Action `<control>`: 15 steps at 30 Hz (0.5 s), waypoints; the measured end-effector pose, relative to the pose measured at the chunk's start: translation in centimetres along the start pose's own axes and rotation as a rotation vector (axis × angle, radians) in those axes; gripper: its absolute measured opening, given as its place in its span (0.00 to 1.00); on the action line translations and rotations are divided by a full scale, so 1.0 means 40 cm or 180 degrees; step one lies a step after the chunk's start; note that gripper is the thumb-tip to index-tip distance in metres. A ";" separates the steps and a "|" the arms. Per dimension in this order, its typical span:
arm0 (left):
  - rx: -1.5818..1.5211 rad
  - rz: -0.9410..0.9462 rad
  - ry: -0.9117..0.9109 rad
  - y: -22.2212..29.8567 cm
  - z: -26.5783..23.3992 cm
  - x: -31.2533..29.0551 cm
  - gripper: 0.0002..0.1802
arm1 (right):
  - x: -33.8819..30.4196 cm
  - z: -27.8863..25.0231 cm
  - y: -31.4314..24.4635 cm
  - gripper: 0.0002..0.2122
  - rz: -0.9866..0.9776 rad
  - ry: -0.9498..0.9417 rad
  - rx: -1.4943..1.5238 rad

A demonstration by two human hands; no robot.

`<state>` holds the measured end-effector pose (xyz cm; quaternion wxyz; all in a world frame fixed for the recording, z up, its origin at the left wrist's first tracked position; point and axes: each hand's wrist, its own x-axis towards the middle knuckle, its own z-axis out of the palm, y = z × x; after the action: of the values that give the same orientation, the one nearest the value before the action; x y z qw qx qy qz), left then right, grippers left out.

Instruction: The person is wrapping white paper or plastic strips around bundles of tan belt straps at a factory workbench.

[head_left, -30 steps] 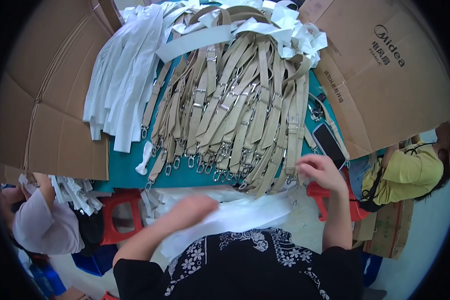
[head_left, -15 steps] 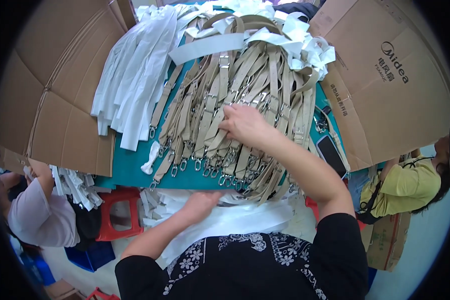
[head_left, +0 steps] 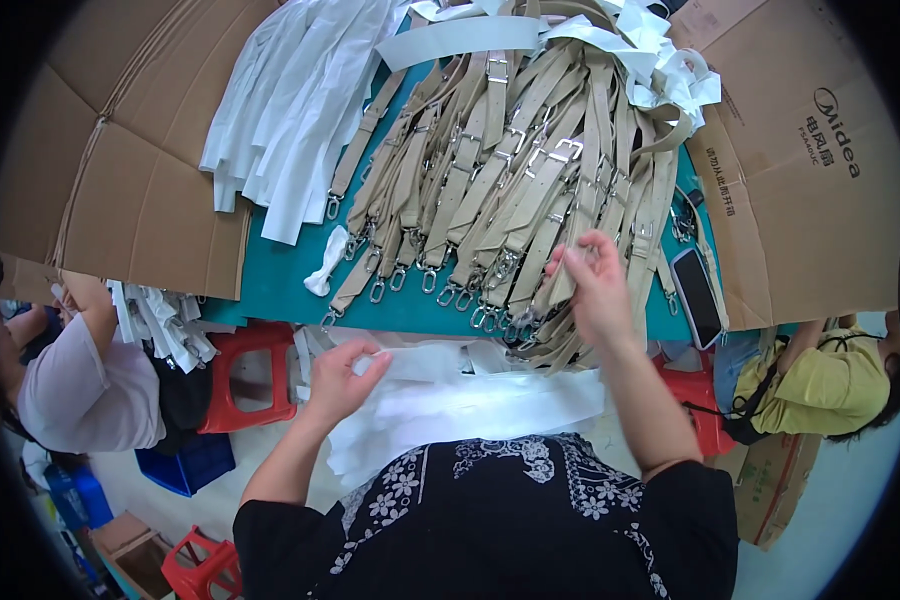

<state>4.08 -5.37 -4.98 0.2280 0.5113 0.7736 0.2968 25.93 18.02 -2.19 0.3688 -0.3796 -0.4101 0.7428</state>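
Many beige straps (head_left: 470, 190) with silver buckles and metal snap hooks lie in a thick pile on the green table. My right hand (head_left: 602, 292) is over the pile's near right part, its thumb and fingers closed on one beige strap (head_left: 558, 288); the exact grip is partly hidden. Lower left, off the table's near edge, my left hand (head_left: 344, 382) has its fingers loosely bent and the thumb apart, with nothing seen in it. Beside it, white sheet material (head_left: 470, 400) hangs below the edge.
White strips (head_left: 290, 110) drape at the left. Cardboard boxes (head_left: 160, 150) (head_left: 770, 200) flank the table (head_left: 300, 285). A phone (head_left: 695, 295) and keys (head_left: 682, 222) lie right. Red stools (head_left: 250, 375) stand below. Co-workers sit at left (head_left: 90, 380) and right (head_left: 820, 380).
My right hand has moved right and nearer to me from the middle of the pile. The left hand has moved left, its thumb now apart. The whole view has shifted.
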 end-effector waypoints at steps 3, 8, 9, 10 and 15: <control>-0.1838 -0.0308 0.0137 0.062 0.024 0.039 0.06 | -0.074 0.054 0.009 0.16 0.0242 0.0113 0.0848; -0.1544 0.0017 0.0341 0.150 0.058 0.100 0.06 | -0.117 0.044 0.048 0.26 0.0606 -0.0792 0.1162; -0.1119 0.0108 0.0677 0.156 0.074 0.118 0.10 | -0.117 0.046 0.036 0.30 0.0577 -0.0844 0.1058; -0.1134 0.0143 0.0658 0.166 0.082 0.134 0.10 | -0.120 0.051 0.028 0.30 0.0542 -0.0820 0.1053; -0.1122 0.0084 0.0659 0.205 0.105 0.174 0.10 | -0.116 0.072 0.020 0.29 -0.0257 -0.0442 -0.0090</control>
<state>9.61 4.51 -2.67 0.2292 0.4404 0.7223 0.4815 25.29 12.78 -0.63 0.3638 -0.3155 -0.4601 0.7460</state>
